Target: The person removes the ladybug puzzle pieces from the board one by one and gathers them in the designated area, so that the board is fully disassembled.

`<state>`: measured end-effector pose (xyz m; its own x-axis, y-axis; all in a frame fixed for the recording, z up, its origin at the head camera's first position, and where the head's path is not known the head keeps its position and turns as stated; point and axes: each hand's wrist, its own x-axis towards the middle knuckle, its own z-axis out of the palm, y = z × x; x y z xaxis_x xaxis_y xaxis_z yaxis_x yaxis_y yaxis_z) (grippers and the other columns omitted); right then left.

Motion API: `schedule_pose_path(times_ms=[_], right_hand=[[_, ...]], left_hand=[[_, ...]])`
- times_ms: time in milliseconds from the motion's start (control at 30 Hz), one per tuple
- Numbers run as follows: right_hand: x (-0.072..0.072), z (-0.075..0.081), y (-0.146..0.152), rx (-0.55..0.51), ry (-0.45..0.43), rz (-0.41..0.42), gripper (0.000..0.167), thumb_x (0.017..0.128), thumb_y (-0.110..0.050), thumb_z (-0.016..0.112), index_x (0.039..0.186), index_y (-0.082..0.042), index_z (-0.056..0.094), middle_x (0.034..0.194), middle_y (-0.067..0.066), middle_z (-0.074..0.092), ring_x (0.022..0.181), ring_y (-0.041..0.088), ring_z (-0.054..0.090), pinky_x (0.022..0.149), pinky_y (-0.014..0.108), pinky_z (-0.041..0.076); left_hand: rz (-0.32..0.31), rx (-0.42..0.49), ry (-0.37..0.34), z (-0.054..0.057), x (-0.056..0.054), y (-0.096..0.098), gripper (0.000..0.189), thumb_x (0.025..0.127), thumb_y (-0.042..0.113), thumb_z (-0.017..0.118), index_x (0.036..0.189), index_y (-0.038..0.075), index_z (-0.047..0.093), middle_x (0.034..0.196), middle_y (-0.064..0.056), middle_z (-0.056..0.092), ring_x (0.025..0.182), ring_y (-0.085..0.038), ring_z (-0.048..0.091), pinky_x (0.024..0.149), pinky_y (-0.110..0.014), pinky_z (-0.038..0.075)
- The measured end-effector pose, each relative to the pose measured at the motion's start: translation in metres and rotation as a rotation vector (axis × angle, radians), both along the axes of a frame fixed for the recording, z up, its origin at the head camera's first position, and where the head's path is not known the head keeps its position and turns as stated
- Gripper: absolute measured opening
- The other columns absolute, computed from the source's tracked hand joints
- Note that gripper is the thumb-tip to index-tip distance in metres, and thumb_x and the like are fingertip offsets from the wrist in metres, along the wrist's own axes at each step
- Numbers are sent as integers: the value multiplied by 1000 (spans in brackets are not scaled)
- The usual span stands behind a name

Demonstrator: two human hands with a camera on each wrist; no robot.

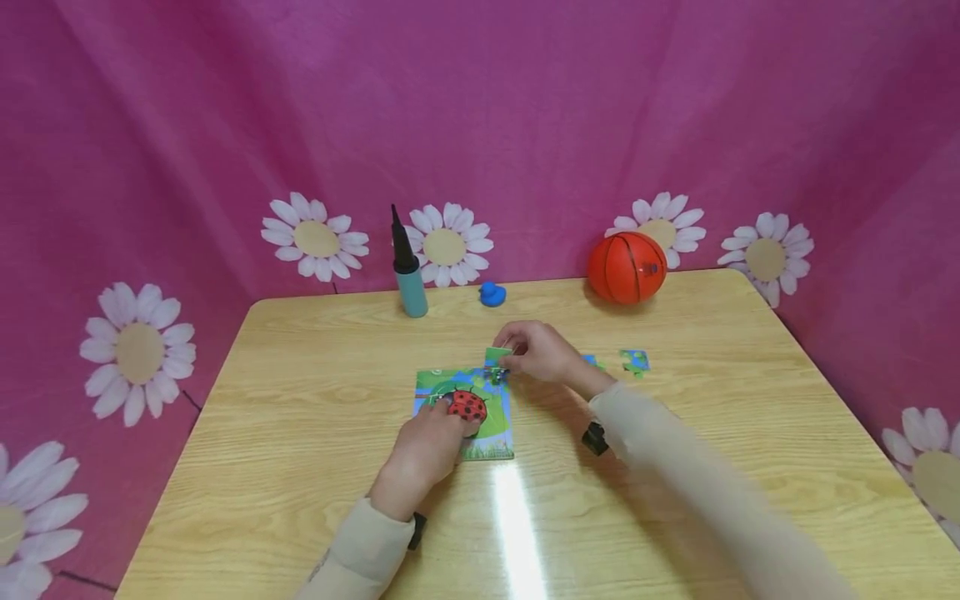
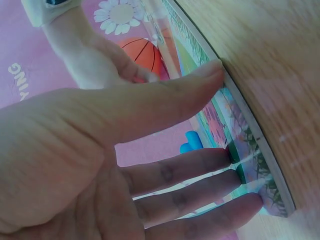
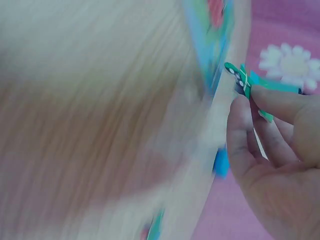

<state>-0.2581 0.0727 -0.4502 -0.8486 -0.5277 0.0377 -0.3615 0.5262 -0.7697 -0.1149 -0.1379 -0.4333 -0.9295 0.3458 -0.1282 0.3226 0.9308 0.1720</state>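
Note:
A puzzle board (image 1: 491, 437) with a red ladybug picture lies flat near the middle of the table. My left hand (image 1: 427, 446) rests on its left part; in the left wrist view the thumb and straight fingertips touch the board (image 2: 260, 150) close to its edge. Over the board's far right corner, my right hand (image 1: 546, 354) pinches a green puzzle piece (image 3: 245, 82) between thumb and fingers. That piece has dark markings and white spots. Another puzzle piece (image 1: 635, 361), blue and green, lies to the right. One more piece (image 1: 591, 360) is partly hidden behind the right wrist.
Along the table's far side stand a teal hand pump (image 1: 412, 292) with a black nozzle, a small blue rubber duck (image 1: 492, 294) and a red toy basketball (image 1: 627, 268). Behind them hangs a pink curtain (image 1: 525, 150) with white daisies. Light reflects off the table (image 1: 262, 433).

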Motion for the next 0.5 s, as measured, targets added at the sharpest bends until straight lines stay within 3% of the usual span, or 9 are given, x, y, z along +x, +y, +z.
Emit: schedule_pose_path(times_ms=[100, 233, 500], right_hand=[[-6, 0, 31, 71, 7, -28, 15, 91, -5, 80, 104, -7, 73, 85, 4, 75, 78, 10, 63, 73, 26, 51], [-9, 0, 60, 112, -37, -24, 16, 89, -3, 81, 101, -4, 71, 84, 7, 74, 70, 11, 61, 64, 25, 50], [-12, 0, 72, 234, -7, -37, 13, 89, -9, 83, 99, -7, 76, 88, 3, 72, 73, 11, 62, 67, 25, 52]], left_hand=[[6, 10, -11, 0, 0, 2, 36, 89, 13, 83, 123, 26, 80, 133, -25, 66, 109, -42, 66, 81, -54, 61], [8, -2, -25, 0, 0, 4, 34, 93, 17, 80, 126, 26, 79, 133, -24, 66, 110, -41, 65, 80, -53, 61], [21, 7, -31, 0, 0, 3, 33, 95, 17, 78, 127, 25, 78, 136, -24, 65, 113, -42, 64, 81, -53, 61]])
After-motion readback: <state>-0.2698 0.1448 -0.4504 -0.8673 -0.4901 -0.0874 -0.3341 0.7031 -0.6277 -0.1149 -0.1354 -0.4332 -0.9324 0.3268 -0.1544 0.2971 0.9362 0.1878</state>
